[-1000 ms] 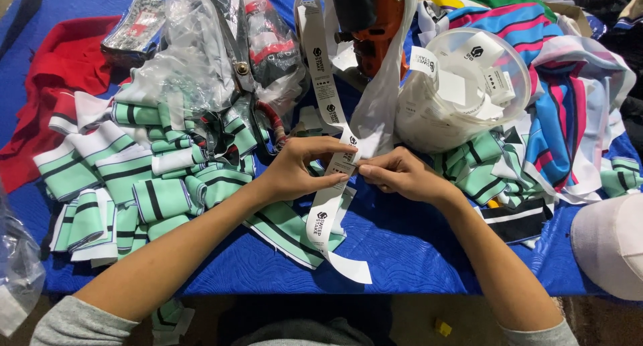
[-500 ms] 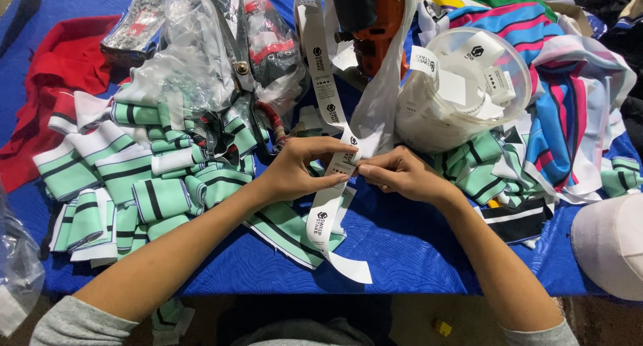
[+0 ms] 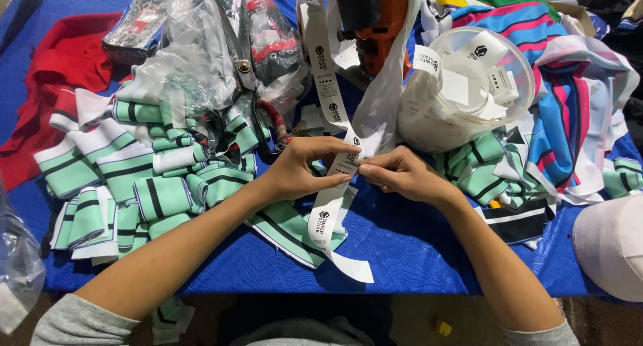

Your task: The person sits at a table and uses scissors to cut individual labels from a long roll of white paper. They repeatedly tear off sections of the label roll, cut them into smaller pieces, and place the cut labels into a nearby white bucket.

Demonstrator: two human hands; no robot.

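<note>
My left hand (image 3: 301,168) and my right hand (image 3: 400,175) meet at the middle of the blue table (image 3: 415,252). Both pinch a long white strip of printed labels (image 3: 333,105). The strip comes down from the top of the view, passes between my fingers and hangs to the table with its free end (image 3: 348,265) curled. Under my hands lies a green, white and black striped knit piece (image 3: 288,229).
Several striped green knit pieces (image 3: 127,185) are piled at the left under a clear plastic bag (image 3: 201,58). A clear round tub of cut labels (image 3: 469,85) stands at the right beside striped fabric (image 3: 569,111). Red cloth (image 3: 53,71) lies far left. A pale cap (image 3: 613,245) sits at the right edge.
</note>
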